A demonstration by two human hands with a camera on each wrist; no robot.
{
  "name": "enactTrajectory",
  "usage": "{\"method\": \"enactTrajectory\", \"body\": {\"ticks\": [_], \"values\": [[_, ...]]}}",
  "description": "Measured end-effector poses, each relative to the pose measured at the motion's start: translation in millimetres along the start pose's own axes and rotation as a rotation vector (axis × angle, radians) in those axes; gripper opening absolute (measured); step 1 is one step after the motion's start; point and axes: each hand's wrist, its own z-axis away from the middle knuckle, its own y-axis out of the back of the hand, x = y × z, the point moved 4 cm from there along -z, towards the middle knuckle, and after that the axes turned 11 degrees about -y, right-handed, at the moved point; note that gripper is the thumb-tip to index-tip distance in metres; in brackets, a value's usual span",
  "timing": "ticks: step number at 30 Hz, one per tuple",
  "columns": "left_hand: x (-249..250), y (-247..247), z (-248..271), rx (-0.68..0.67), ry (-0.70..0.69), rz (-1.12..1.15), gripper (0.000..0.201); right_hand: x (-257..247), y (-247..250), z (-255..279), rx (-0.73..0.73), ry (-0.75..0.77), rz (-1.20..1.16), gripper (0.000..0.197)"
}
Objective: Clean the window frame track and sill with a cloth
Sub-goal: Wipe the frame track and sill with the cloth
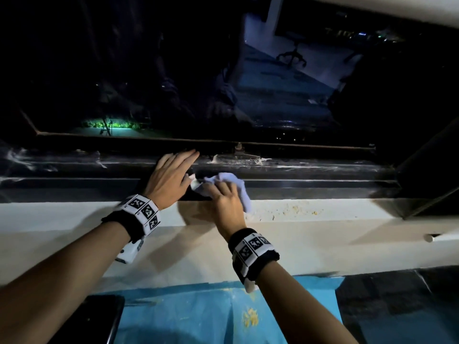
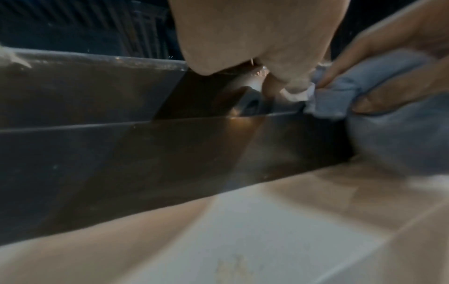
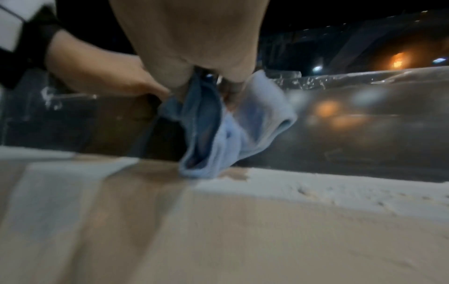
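My left hand (image 1: 182, 167) lies flat with straight fingers on the dark window frame track (image 1: 310, 171), its fingertips reaching the upper rail. Beside it, my right hand (image 1: 219, 192) grips a bunched pale blue cloth (image 1: 224, 180) and presses it on the track's front ledge; a loose end hangs onto the white sill (image 1: 335, 220). The left wrist view shows my left thumb (image 2: 274, 84) touching the cloth (image 2: 340, 96) at its corner. In the right wrist view the cloth (image 3: 230, 124) hangs from my right hand (image 3: 194, 48) down to the sill (image 3: 316, 221).
Yellowish crumbs (image 1: 295, 209) are scattered on the sill right of the cloth. Clear tape (image 1: 236, 158) and a small latch (image 1: 239, 146) sit on the track. A blue sheet (image 1: 198, 316) with crumbs lies below the sill, beside a dark flat object (image 1: 99, 319).
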Motion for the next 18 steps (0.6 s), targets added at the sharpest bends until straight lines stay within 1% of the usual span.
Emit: {"method": "enactTrajectory", "body": {"ticks": [1, 2, 3, 4, 6, 7, 8, 9, 11, 14, 16, 18], "values": [[-1, 1, -1, 0.006, 0.003, 0.023, 0.061, -4, 0, -1, -0.062, 0.034, -0.096, 0.035], [-2, 2, -1, 0.012, 0.007, 0.045, 0.063, -5, 4, -3, -0.126, 0.023, -0.205, 0.032], [-3, 2, -1, 0.017, 0.007, 0.063, 0.065, -2, 10, -3, -0.147, -0.007, -0.298, 0.032], [-5, 2, -1, 0.019, 0.0, 0.074, 0.067, 5, 21, -4, -0.089, -0.051, -0.347, 0.035], [-7, 2, 0, 0.023, -0.018, 0.085, 0.069, 27, 47, -5, 0.125, -0.17, -0.355, 0.038], [-8, 2, 0, 0.029, -0.017, 0.091, 0.07, 39, 58, -6, 0.231, -0.244, -0.318, 0.041], [-8, 3, 1, 0.034, -0.011, 0.099, 0.071, 48, 63, -8, 0.299, -0.299, -0.241, 0.047], [-7, 3, 0, 0.037, -0.005, 0.104, 0.071, 56, 58, -12, 0.322, -0.339, -0.125, 0.048], [-6, 3, 0, 0.041, -0.001, 0.106, 0.07, 58, 42, -18, 0.275, -0.387, 0.065, 0.04], [-6, 3, 0, 0.039, -0.012, 0.107, 0.07, 39, 11, -17, 0.179, -0.351, 0.188, 0.046], [-7, 2, 0, 0.031, -0.021, 0.102, 0.07, 16, 3, -16, 0.186, -0.292, 0.228, 0.052], [-9, 0, -1, 0.03, -0.03, 0.108, 0.07, -12, 3, -14, 0.209, -0.185, 0.253, 0.051]]}}
